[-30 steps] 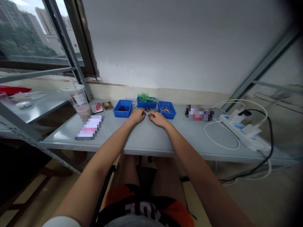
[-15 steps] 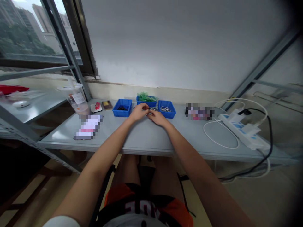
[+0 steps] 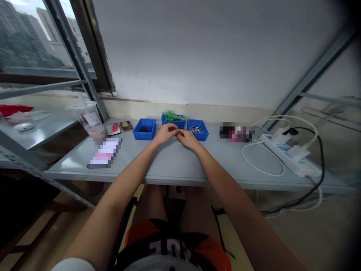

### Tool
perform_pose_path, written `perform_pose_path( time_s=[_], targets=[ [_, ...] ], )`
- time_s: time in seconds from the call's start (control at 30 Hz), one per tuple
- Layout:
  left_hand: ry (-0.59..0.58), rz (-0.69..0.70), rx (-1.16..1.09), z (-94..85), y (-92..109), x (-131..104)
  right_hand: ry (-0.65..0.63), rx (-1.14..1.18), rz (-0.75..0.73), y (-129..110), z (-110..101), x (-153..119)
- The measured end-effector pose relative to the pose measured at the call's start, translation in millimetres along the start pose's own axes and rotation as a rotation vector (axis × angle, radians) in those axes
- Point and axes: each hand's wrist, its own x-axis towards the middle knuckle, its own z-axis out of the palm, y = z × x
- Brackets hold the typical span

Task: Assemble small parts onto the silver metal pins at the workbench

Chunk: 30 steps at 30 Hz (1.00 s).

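Note:
My left hand [image 3: 167, 133] and my right hand [image 3: 187, 138] meet over the grey table, fingertips pinched together. Whatever they hold is too small and too covered by the fingers to name. Just behind them stands a blue bin with green plastic pieces [image 3: 170, 115]. To the left, a second blue bin [image 3: 135, 133] has small dark parts [image 3: 144, 129] in it. On the right, close to my right hand, a third blue bin [image 3: 204, 136] contains small shiny metal parts [image 3: 196, 130].
A phone [image 3: 105, 152], a drink cup [image 3: 91, 119] and a small white dish with a red item [image 3: 114, 128] are on the left. At right lie a blurred object [image 3: 236, 133], a power strip [image 3: 291, 154] and looped cables. A wall rises behind the table [image 3: 175, 165].
The fingertips of both hands have come closer together, and the shiny metal seen between and behind them is now mostly covered. The view has shifted slightly.

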Motion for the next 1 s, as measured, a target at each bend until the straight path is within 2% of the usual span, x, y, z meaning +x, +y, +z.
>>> perform_pose_path(
  time_s=[0.23,0.67,0.87,1.0],
  targets=[
    [-0.014,0.015,0.09,-0.9,0.5,0.1,0.008,0.026,0.002,-0.3,2.9,-0.4],
    [-0.069,-0.026,-0.013,1.6,5.3,-2.9,0.014,-0.014,-0.026,0.4,0.5,0.6],
    [-0.057,-0.029,0.067,0.0,4.2,-3.8,-0.049,-0.046,-0.038,-2.2,-0.9,-0.1],
    [-0.067,-0.011,0.092,-0.2,3.1,-2.6,-0.047,-0.055,-0.025,-2.5,-2.5,-0.9]
  ],
)
